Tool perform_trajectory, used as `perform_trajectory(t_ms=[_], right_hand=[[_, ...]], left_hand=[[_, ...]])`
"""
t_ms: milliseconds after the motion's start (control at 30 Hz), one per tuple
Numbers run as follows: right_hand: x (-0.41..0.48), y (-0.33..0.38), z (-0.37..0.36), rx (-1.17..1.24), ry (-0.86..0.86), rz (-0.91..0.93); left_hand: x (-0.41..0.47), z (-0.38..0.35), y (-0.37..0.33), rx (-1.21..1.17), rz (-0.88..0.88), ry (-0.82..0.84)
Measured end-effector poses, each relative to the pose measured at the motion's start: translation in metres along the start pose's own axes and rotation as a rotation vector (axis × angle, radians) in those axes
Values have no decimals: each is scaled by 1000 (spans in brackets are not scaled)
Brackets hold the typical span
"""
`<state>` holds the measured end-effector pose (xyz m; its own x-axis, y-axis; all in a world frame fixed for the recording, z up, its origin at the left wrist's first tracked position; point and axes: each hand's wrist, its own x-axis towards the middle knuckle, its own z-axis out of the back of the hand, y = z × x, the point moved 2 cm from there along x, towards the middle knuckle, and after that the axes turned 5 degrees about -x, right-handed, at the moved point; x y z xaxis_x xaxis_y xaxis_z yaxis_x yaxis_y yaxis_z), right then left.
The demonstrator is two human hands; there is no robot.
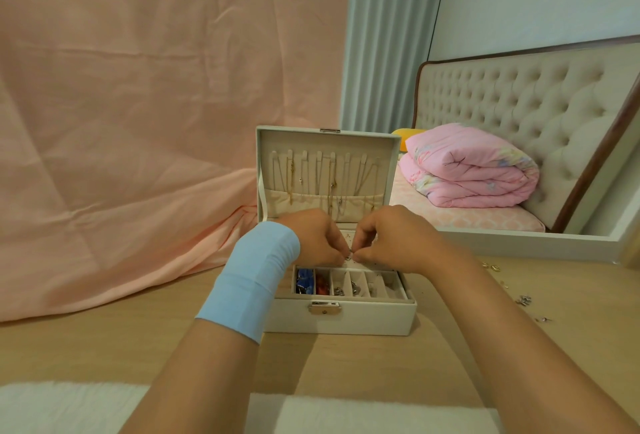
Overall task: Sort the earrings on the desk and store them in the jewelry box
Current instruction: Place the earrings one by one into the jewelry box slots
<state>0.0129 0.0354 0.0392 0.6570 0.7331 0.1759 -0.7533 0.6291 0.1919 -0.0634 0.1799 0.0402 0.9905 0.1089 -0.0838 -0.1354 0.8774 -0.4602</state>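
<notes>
No legible text, label, brand or number anywhere, jewelry box (341, 321) included.

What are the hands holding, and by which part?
A small earring, pinched between the fingertips of the left hand and right hand above the jewelry box; too small to tell which part.

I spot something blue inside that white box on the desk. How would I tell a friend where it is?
Find the open white jewelry box in the middle of the wooden desk. Along its front edge, behind the metal clasp, runs a row of narrow compartments; the blue pieces fill the leftmost. Its neighbour holds red pieces, the others small silvery bits or nothing.
</notes>
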Motion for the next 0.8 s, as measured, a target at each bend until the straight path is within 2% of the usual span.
perform_trajectory(t_ms=[200,467,700,800], right_hand=[[-1,-2,-1,66,70,46],[-5,-5,5,166,180,12],[-20,-24,20,200,91,24],[-40,-45,28,166,128,-11]], left_hand=[[1,-2,-2,1,-9,13],[4,-4,-5,-6,-3,-18],[5,-7,-23,-45,-98,-125],[6,-18,-44,-49,-166,-145]])
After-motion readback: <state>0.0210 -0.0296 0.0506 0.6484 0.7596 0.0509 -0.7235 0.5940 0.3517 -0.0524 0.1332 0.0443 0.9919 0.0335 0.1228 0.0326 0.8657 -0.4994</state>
